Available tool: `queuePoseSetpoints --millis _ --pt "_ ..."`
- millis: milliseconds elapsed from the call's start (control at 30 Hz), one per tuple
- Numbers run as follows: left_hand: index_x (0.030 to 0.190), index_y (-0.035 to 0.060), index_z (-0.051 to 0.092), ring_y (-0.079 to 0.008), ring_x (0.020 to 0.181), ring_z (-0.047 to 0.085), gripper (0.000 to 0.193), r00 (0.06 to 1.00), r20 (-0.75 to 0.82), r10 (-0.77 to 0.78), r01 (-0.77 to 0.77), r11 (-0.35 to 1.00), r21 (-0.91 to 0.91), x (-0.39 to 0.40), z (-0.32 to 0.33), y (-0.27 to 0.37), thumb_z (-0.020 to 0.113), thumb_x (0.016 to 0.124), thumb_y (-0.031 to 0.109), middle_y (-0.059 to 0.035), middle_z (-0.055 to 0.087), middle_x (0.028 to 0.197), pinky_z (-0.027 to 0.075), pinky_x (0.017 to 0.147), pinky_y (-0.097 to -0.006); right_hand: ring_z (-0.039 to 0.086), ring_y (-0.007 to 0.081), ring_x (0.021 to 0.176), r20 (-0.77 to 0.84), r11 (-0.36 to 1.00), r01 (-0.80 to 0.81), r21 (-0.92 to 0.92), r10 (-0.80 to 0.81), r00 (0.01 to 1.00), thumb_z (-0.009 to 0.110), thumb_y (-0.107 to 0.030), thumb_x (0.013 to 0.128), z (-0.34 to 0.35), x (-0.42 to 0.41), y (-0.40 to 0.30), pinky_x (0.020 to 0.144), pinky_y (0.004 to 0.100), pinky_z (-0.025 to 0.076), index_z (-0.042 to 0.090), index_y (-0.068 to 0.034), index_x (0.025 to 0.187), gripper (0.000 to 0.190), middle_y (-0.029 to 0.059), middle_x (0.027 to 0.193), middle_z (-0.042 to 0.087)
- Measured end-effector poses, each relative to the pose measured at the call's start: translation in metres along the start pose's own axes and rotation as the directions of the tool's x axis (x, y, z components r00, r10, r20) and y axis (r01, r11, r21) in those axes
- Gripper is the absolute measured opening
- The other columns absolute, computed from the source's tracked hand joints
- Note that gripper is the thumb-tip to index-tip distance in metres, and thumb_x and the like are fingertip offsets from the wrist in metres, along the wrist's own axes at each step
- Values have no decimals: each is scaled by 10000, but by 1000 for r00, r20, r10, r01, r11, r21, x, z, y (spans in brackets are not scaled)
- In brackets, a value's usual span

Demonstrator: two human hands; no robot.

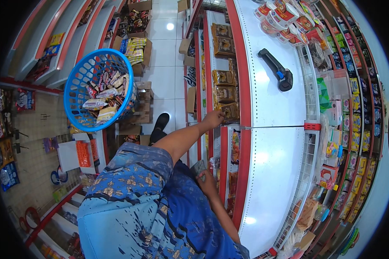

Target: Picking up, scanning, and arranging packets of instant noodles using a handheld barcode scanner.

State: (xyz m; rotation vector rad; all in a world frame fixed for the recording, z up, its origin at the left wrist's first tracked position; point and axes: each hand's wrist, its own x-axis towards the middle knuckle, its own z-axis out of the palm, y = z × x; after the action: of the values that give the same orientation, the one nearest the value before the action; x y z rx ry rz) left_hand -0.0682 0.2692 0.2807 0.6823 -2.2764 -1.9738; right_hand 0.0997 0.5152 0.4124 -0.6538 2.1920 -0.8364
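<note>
My left hand (215,118) reaches across to a shelf on the right, its fingers bent against the near edge of a brown packet (230,111). Whether they grip it or only touch it, I cannot tell. More brown packets (224,94) of the same look stand in a row behind it, and others (224,45) sit farther along. Lower down, close to my body, my right hand (207,183) holds a flat dark grey-green object (198,167), partly covered by the fingers.
A blue plastic basket (70,97) of wrapped snacks (107,94) stands on the left near open cartons (146,53). The white shelf top (272,162) at right carries a barcode scanner (277,71) and cup noodles (283,17). Floor tiles (163,42) run between the racks.
</note>
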Motion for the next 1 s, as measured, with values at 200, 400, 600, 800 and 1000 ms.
queuePoseSetpoints --millis 200,400,600,800,1000 --pt "1095 31 691 -364 969 687 266 979 -181 -93 80 994 -75 6 -1 7 617 896 190 -217 709 1014 540 851 -432 671 378 924 -69 991 -129 -15 128 989 744 -172 854 -7 -14 11 807 434 495 579 -53 909 211 163 910 670" --pt "1133 24 641 -331 932 684 263 946 -324 18 4 998 68 -4 -7 -10 626 922 179 -181 684 993 543 828 -421 664 417 962 -75 986 -115 -121 107 991 748 -174 853 -6 -4 -7 834 461 490 547 -86 1062 303 225 944 668" --pt "1070 44 599 -310 943 698 293 991 -133 28 -26 1000 17 -100 -43 -75 569 993 325 -182 689 994 539 801 -438 538 265 1285 -38 841 -293 456 347 937 702 -75 886 -3 14 -26 1070 368 420 343 -28 1503 715 168 1432 513" --pt "1429 99 521 -262 1275 518 802 777 557 -292 597 621 -508 -209 -121 -7 361 976 741 -108 542 1408 509 939 -458 562 289 1269 155 356 -273 894 325 933 639 19 864 -11 56 -76 1079 420 438 394 -19 1461 647 167 1407 544" --pt "1307 59 600 -238 1133 612 582 951 254 -178 302 718 -627 -245 -188 22 539 1007 553 -91 648 1233 498 928 -407 580 309 1257 421 208 -439 874 128 898 613 -3 913 7 102 -120 1066 475 464 447 -22 1430 543 147 1363 587"
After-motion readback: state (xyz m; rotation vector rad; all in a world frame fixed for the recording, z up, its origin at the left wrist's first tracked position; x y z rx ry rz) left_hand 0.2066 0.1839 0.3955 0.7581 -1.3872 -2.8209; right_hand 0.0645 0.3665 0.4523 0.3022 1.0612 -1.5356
